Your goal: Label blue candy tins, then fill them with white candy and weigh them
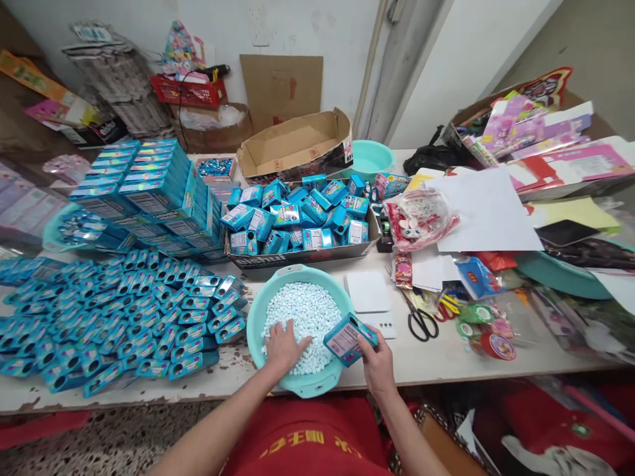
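My left hand (284, 349) rests on the small white candies (310, 314) that fill a turquoise basin (255, 337), its thumb apart and the fingertips partly sunk among them. Over the basin's right side, my right hand (378, 362) grips a small blue candy box (350, 339). The box tilts, and a dark round hole shows at its upper end. Behind the basin stands a cardboard carton (307, 258) heaped with similar blue boxes. Many more blue boxes (133, 314) with round holes are packed together on the table to the left.
Stacked blue cartons (159, 192) rise at the back left. Right of the basin lie a white scale (368, 294), black-handled scissors (423, 324) and tape rolls (476, 313). An open cardboard box (297, 142) and a second turquoise basin (372, 158) stand toward the wall.
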{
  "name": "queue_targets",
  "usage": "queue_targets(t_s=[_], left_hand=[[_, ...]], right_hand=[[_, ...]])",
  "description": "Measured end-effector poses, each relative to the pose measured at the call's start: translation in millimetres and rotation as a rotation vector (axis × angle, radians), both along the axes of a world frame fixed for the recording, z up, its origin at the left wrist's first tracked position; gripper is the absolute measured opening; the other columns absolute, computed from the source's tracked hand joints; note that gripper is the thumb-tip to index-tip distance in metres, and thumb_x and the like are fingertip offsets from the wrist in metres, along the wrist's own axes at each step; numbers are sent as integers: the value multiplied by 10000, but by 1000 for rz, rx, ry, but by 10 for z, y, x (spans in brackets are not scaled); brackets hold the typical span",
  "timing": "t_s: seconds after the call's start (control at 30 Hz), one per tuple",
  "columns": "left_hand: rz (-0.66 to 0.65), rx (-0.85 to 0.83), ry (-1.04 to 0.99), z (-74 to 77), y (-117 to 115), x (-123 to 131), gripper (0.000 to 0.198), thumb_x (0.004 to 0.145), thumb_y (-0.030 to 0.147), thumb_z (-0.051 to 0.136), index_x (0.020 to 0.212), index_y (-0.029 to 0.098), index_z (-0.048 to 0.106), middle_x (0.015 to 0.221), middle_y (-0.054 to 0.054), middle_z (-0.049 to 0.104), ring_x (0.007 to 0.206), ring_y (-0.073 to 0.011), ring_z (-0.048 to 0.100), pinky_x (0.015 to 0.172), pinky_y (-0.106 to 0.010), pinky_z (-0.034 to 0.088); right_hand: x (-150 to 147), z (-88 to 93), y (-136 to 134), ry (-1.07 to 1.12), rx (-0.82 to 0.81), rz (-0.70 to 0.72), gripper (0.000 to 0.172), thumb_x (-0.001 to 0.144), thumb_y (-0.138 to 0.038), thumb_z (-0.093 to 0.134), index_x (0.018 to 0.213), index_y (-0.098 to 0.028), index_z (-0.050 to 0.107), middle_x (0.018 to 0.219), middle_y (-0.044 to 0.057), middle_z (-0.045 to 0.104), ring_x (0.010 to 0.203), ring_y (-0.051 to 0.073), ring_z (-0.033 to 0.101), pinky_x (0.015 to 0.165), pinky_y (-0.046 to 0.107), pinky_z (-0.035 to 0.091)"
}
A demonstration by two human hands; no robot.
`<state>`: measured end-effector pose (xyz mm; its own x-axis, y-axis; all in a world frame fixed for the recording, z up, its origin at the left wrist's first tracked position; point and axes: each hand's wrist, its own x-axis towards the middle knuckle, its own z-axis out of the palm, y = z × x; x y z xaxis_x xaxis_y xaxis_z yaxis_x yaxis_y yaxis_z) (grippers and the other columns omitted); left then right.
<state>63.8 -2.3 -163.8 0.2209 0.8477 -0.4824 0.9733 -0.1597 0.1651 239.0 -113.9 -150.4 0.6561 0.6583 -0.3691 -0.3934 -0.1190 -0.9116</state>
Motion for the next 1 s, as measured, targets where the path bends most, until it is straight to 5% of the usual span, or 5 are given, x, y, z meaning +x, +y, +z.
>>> queue_targets(t_s=[0.3,0.5,0.73,0.87,1.0], left_hand=[[-139,-64,-376,-124,-195,557,302,750,237,554,1049,249,600,1109,-96,530,1062,-278,446,850,-356,388],[533,-287,-943,-140,185,459,117,634,272,667,688,207,586,666,2,559,665,-165,550,594,-246,419],[808,-448,-1379,472,339,316,291,633,397,670,796,186,551,586,50,522,373,-50,399,350,-165,198],[857,-460,-1630,697,340,373,276,634,377,661,781,170,552,592,31,570,444,-85,514,410,-184,350],[1042,-411,-1704,684,374,388,291,644,426,635,711,165,524,589,13,594,561,-140,608,556,-242,463]], right_hand=[[-65,54,11,-14,-18,-70,482,632,-443,737,996,-163,590,832,26,663,730,170,594,700,309,485],[-18,215,191,-226,-62,41,436,666,-476,705,963,-180,587,840,36,664,754,187,599,713,333,503],[-233,232,365,-611,-27,274,345,709,-421,699,953,-195,611,907,51,623,861,211,585,788,346,477],[-394,165,468,-756,43,401,291,738,-369,688,972,-211,617,939,65,620,915,232,578,823,376,465],[-477,146,507,-827,65,451,280,745,-340,691,987,-222,617,943,66,623,922,236,573,821,382,464]])
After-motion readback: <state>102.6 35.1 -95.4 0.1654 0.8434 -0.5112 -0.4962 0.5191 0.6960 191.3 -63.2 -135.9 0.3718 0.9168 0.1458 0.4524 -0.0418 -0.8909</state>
